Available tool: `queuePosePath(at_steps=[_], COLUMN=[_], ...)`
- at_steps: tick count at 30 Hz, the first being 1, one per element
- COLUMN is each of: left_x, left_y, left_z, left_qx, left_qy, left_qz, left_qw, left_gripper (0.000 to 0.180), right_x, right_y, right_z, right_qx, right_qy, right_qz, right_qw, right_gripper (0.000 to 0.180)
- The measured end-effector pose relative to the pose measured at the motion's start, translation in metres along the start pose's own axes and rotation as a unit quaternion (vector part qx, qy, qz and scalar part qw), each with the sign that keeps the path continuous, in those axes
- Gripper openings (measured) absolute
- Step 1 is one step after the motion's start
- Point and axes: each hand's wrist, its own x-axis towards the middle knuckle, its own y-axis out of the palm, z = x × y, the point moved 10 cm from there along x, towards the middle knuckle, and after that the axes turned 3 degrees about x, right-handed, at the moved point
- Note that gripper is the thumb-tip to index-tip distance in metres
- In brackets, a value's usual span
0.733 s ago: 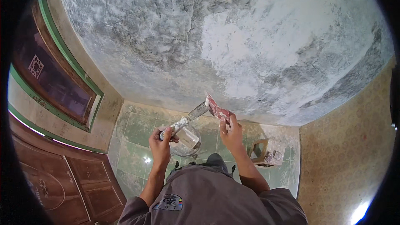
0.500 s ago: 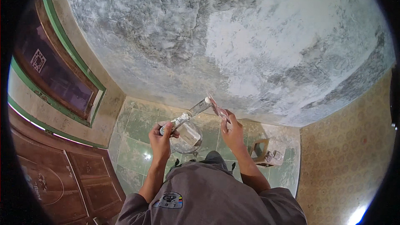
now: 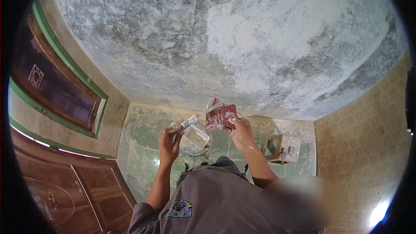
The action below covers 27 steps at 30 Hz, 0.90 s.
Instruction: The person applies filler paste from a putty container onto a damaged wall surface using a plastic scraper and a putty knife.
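Observation:
My left hand (image 3: 169,144) is closed around the handle of a putty knife (image 3: 188,123) caked with white paste. Its blade tip meets a flat red spreader (image 3: 222,118), smeared with white, in front of the wall. My right hand (image 3: 241,133) pinches that spreader by its right edge, thumb on the near face. Below the knife, a pale rectangular tub (image 3: 203,138) rests on a round bucket-like container (image 3: 195,151), partly hidden by my left hand and the knife.
A patchy grey wall (image 3: 164,39) with white-coated areas rises ahead. On the green tiled floor (image 3: 141,141) a small wooden frame-like stand (image 3: 272,147) stands to the right. A brown door (image 3: 95,186) and green-framed window (image 3: 58,76) are at left, a patterned wall (image 3: 359,130) at right.
The red spreader has turned from nearly edge-on to showing its broad face. The knife blade, earlier pointing up beside it, now lies against it. The view has shifted slightly.

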Motion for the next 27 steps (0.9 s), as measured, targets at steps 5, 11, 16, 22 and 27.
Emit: queuePosePath(at_steps=[5,11,16,22,27], left_x=[-0.002,-0.006,-0.007,0.004,0.024], left_y=[0.014,0.018,0.048,0.137,0.221], left_z=[-0.006,0.007,0.025,0.024,0.023], left_qx=[0.123,0.166,-0.048,-0.118,-0.143], left_qy=[0.109,0.108,-0.129,-0.228,-0.260], left_qz=[0.064,0.066,-0.063,-0.017,0.012], left_qw=[0.984,0.978,0.989,0.966,0.955], left_gripper=[0.030,0.034,0.018,0.020,0.020], right_x=[0.004,0.005,-0.017,-0.031,-0.010], right_y=[-0.023,-0.065,-0.084,-0.098,-0.143], right_z=[0.015,0.046,0.112,0.167,0.191], right_qx=[0.016,0.067,-0.056,-0.259,-0.276], right_qy=[0.025,-0.014,-0.237,-0.381,-0.367], right_qz=[-0.010,-0.040,-0.134,-0.129,-0.111], right_qw=[1.000,0.997,0.961,0.878,0.881], right_gripper=[0.018,0.020,0.024,0.019,0.022])
